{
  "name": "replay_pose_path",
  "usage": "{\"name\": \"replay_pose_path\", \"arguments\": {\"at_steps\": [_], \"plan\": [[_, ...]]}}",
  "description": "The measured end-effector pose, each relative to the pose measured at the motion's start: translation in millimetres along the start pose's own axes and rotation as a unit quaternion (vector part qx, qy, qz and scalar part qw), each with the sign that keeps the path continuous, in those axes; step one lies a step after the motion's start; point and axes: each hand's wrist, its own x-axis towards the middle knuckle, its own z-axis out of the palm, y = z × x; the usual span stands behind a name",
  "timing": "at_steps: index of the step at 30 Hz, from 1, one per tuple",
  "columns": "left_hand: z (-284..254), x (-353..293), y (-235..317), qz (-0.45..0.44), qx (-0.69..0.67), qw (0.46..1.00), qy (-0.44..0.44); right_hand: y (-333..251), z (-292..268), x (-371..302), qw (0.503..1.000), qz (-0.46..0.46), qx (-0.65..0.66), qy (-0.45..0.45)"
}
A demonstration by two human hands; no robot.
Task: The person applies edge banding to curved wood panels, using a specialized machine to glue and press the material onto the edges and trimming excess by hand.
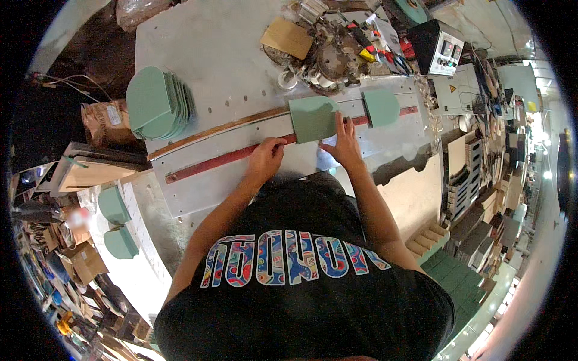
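Note:
A green sheet piece (pixel 314 119) with a rounded right end lies across the red strip (pixel 226 159) on the metal worktable (pixel 198 60). My right hand (pixel 344 144) rests at its right edge, fingers stretched and thumb spread apart. Left of the piece, my left hand (pixel 267 160) is closed over the red strip, its fingertips bunched near the sheet; whatever they may hold is hidden. A second green piece (pixel 382 109), also rounded on the right, sits farther right along the strip.
A stack of green pieces (pixel 152 103) stands at the table's left. Behind the strip are a round metal machine part (pixel 330 60), a tan board (pixel 286 37) and a black control box (pixel 438 48). Two green pieces (pixel 114 205) lie on a white surface at lower left.

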Motion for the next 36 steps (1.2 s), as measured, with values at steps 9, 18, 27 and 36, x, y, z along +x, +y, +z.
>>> {"name": "replay_pose_path", "arguments": {"at_steps": [9,18,27,36], "plan": [[-15.7,8.4,-22.7,-0.008,-0.083,0.995,-0.050,-11.2,6.1,6.0,1.000,-0.001,0.001,0.023],[-14.9,6.0,-21.2,0.000,-0.038,0.998,-0.054,-9.7,8.8,7.9,1.000,-0.014,-0.006,0.026],[-2.5,8.6,-15.7,0.031,0.049,0.998,-0.002,2.1,7.4,11.0,1.000,-0.016,-0.008,0.021],[39.3,5.2,24.6,0.010,0.268,0.963,-0.009,9.1,-4.1,18.1,0.998,-0.044,0.029,-0.027]]}}
